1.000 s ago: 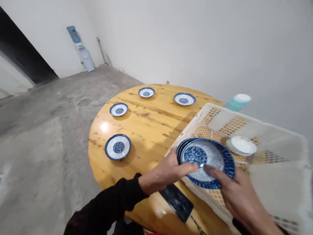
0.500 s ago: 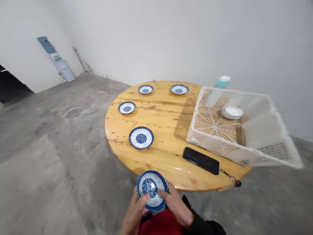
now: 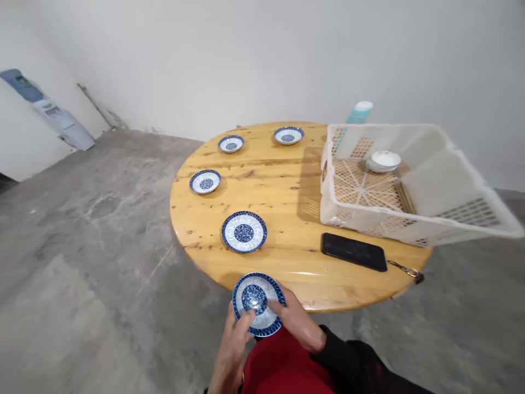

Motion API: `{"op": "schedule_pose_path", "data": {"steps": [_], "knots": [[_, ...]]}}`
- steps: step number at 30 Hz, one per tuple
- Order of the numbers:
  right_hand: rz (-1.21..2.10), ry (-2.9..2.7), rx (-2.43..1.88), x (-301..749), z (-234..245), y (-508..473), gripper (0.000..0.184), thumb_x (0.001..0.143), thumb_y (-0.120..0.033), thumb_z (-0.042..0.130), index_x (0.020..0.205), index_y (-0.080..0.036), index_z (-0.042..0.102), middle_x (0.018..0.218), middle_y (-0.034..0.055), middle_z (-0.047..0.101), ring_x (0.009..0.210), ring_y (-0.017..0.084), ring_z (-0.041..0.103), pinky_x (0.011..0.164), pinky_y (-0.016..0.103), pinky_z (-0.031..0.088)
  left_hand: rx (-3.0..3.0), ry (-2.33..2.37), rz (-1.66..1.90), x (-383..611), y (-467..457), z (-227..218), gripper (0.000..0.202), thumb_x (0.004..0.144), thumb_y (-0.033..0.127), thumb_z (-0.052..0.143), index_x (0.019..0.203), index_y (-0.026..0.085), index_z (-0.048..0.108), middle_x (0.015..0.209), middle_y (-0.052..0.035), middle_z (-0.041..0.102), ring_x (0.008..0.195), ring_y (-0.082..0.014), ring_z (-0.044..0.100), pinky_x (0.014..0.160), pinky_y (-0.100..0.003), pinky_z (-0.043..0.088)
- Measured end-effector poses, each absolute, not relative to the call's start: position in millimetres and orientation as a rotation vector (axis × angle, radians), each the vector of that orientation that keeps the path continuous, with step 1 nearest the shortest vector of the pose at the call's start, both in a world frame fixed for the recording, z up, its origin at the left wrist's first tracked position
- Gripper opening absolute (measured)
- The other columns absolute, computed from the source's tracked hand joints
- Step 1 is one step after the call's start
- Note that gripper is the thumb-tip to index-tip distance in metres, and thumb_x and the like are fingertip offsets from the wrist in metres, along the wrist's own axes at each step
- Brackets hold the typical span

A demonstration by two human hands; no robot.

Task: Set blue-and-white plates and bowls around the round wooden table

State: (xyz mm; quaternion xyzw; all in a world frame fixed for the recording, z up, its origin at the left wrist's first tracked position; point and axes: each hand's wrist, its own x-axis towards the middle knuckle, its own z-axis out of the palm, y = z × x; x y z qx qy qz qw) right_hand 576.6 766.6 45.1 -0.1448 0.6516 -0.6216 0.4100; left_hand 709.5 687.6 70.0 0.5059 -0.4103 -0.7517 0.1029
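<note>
Both my hands hold a stack of blue-and-white patterned plates (image 3: pixel 258 302) close to my body, just off the near edge of the round wooden table (image 3: pixel 287 186). My left hand (image 3: pixel 234 342) grips the stack from the lower left with its thumb on the top plate. My right hand (image 3: pixel 296 319) grips it from the right. Several matching plates lie on the table: one near me (image 3: pixel 244 231), one at the left (image 3: pixel 205 181), and two at the far side (image 3: pixel 231 143) (image 3: pixel 289 134).
A white plastic crate (image 3: pixel 410 180) sits on the table's right side with white dishes (image 3: pixel 383 161) inside. A black phone (image 3: pixel 354 251) and keys (image 3: pixel 406 270) lie in front of it. A teal bottle (image 3: pixel 359 112) stands behind. A water dispenser (image 3: pixel 45 106) leans at the left wall.
The plate stack came out of the crate and I stepped back from the table; since half a second ago my hands and the stack have barely moved, while the view shifted slightly.
</note>
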Motion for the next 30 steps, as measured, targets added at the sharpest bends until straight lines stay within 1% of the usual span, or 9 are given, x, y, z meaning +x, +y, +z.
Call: {"op": "schedule_pose_path", "data": {"steps": [2, 7, 11, 13, 15, 19, 22, 25, 30], "knots": [[-1.584, 1.643, -0.325, 571, 41, 748, 0.049, 0.062, -0.028, 0.056, 0.108, -0.017, 0.069, 0.106, 0.009, 0.076, 0.107, 0.032, 0.067, 0.101, 0.046, 0.049, 1.499, -1.287, -2.231, 701, 664, 70, 0.068, 0.07, 0.048, 0.078, 0.13, 0.021, 0.061, 0.126, -0.0126, 0.07, 0.118, -0.0338, 0.064, 0.094, -0.04, 0.052], [-1.671, 1.657, -0.208, 553, 34, 703, 0.046, 0.066, -0.028, 0.058, 0.108, -0.016, 0.07, 0.102, 0.0087, 0.076, 0.096, 0.03, 0.068, 0.095, 0.045, 0.052, 1.465, -1.57, -2.256, 671, 599, 75, 0.067, 0.069, 0.054, 0.076, 0.127, 0.021, 0.065, 0.125, -0.0128, 0.071, 0.116, -0.0358, 0.064, 0.09, -0.041, 0.053], [-1.754, 1.68, -0.121, 534, 35, 673, 0.045, 0.067, -0.029, 0.062, 0.11, -0.019, 0.071, 0.101, 0.0067, 0.076, 0.098, 0.029, 0.068, 0.095, 0.044, 0.052, 1.329, -1.792, -2.253, 640, 559, 82, 0.055, 0.073, 0.051, 0.074, 0.117, 0.018, 0.07, 0.123, -0.0127, 0.072, 0.124, -0.0373, 0.059, 0.102, -0.043, 0.049], [-1.78, 1.694, -0.089, 524, 38, 662, 0.046, 0.066, -0.029, 0.062, 0.11, -0.019, 0.071, 0.1, 0.0067, 0.077, 0.1, 0.03, 0.067, 0.095, 0.044, 0.052, 1.272, -1.895, -2.19, 625, 544, 85, 0.05, 0.078, 0.047, 0.071, 0.119, 0.019, 0.069, 0.126, -0.0117, 0.07, 0.126, -0.0354, 0.058, 0.108, -0.043, 0.045], [-1.801, 1.7, -0.076, 514, 42, 652, 0.045, 0.066, -0.029, 0.061, 0.108, -0.018, 0.07, 0.101, 0.0074, 0.076, 0.101, 0.03, 0.067, 0.096, 0.045, 0.052, 1.223, -1.965, -2.147, 613, 532, 88, 0.051, 0.08, 0.045, 0.068, 0.124, 0.02, 0.065, 0.129, -0.0113, 0.069, 0.125, -0.0338, 0.058, 0.109, -0.043, 0.044], [-1.847, 1.715, -0.041, 494, 48, 637, 0.043, 0.066, -0.029, 0.06, 0.106, -0.018, 0.07, 0.1, 0.0066, 0.076, 0.097, 0.028, 0.067, 0.095, 0.043, 0.052, 1.121, -2.049, -2.147, 587, 509, 88, 0.054, 0.078, 0.044, 0.072, 0.126, 0.019, 0.062, 0.13, -0.0126, 0.067, 0.123, -0.0338, 0.059, 0.103, -0.041, 0.048], [-1.919, 1.746, 0.018, 479, 50, 629, 0.041, 0.065, -0.027, 0.061, 0.104, -0.018, 0.069, 0.098, 0.0053, 0.076, 0.092, 0.026, 0.067, 0.093, 0.041, 0.052, 1.025, -2.108, -2.2, 563, 494, 87, 0.053, 0.08, 0.045, 0.071, 0.125, 0.018, 0.06, 0.124, -0.0131, 0.068, 0.112, -0.0326, 0.063, 0.09, -0.039, 0.054], [-2.0, 1.791, 0.11, 463, 50, 620, 0.038, 0.063, -0.026, 0.062, 0.1, -0.018, 0.069, 0.097, 0.0054, 0.075, 0.095, 0.027, 0.068, 0.094, 0.04, 0.052, 0.938, -2.156, -2.282, 535, 481, 90, 0.05, 0.083, 0.042, 0.069, 0.126, 0.02, 0.057, 0.124, -0.0127, 0.065, 0.106, -0.0297, 0.064, 0.076, -0.034, 0.056], [-2.061, 1.837, 0.278, 437, 51, 594, 0.033, 0.061, -0.026, 0.065, 0.093, -0.018, 0.069, 0.089, 0.005, 0.075, 0.093, 0.027, 0.068, 0.087, 0.037, 0.053, 0.722, -2.271, -2.368, 490, 450, 95, 0.033, 0.087, 0.036, 0.065, 0.115, 0.02, 0.059, 0.117, -0.0122, 0.064, 0.102, -0.0267, 0.062, 0.076, -0.032, 0.056]]}}
